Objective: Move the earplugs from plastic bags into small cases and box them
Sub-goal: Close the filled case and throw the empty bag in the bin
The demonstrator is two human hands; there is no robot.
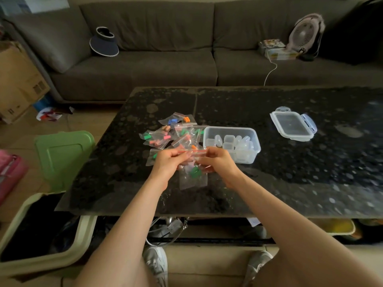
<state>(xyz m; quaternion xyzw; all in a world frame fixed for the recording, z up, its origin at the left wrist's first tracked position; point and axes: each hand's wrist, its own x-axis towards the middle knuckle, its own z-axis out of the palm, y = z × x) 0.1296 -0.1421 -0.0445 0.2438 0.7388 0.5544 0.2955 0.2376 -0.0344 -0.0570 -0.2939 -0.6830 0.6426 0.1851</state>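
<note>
Both forearms reached forward from the bottom of the view over the near edge of the dark speckled table (290, 172), converging toward its middle. The left hand (169, 160) was turned palm-inward, its fingers curled and pinching the left part of a clear zip bag's (192, 180) top edge. The right hand (215, 162) mirrored it, with fingers bent and thumb closed on the right part of the same red-striped seal. Whether the seal was parted or closed could not be told.

The bag hung down from the two grips, between and below the hands, just above the tabletop. Through its plastic showed smaller packets, among them green earplugs (195, 172) and some pinkish ones, sitting directly beneath the fingertips.

Just beyond the hands lay a loose pile of small bags (172, 133) on the table, holding earplugs in orange, blue, green and pink; several overlapped one another. Immediately right of that pile stood an open clear plastic box (228, 128), and inside it was a cluster of small translucent cases (229, 139). The right hand's knuckles were near the box's front left corner.

Farther right and well apart from the box, its clip-on lid (293, 126) lay flat on the table.

Behind the table ran a grey sofa (165, 65), with a dark visor (104, 42) on the left and a small fan (304, 34) on the right.
</note>
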